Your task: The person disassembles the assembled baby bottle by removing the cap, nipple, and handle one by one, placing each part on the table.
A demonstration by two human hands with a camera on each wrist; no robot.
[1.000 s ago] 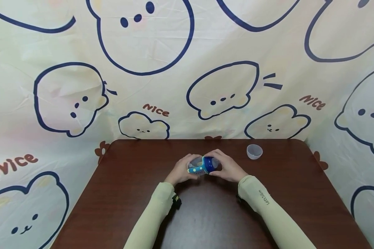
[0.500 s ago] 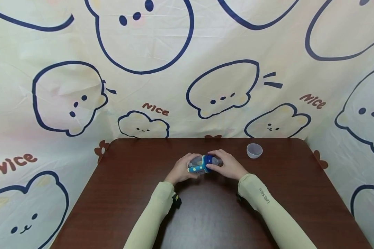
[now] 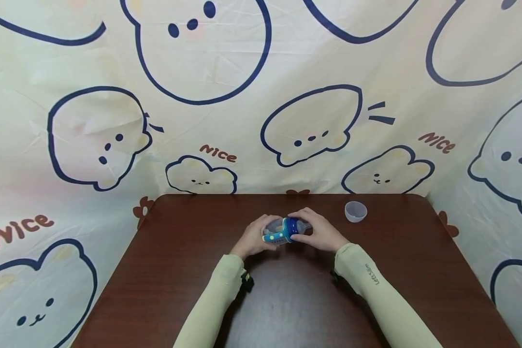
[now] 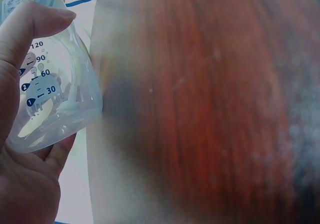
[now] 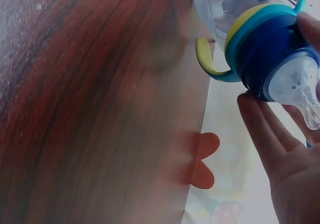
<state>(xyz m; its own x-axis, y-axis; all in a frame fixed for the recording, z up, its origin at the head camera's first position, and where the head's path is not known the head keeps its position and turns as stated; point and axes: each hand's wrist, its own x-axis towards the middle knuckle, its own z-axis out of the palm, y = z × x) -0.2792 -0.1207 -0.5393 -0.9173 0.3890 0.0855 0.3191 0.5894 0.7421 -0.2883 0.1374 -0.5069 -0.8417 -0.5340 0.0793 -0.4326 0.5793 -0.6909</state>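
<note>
A clear baby bottle [image 3: 273, 225] is held tilted on its side above the table, its top pointing right. My left hand [image 3: 253, 238] grips the body; in the left wrist view its thumb lies across the printed scale [image 4: 41, 73]. My right hand [image 3: 319, 233] holds the dark blue collar ring [image 5: 272, 48] between thumb and fingers, as the right wrist view shows. A clear teat [image 5: 300, 86] sticks out of the ring towards the right palm. Below the ring sits a yellow and turquoise band with curved handles [image 5: 215, 66].
A small translucent cup [image 3: 355, 212] stands near the back right of the brown table [image 3: 191, 290]. A cloth printed with cartoon faces [image 3: 226, 121] hangs behind the table and along both sides.
My right thumb and fingers have shifted about the collar ring, the thumb moving up over it and then back down. The left hand and the bottle stay almost in place.
</note>
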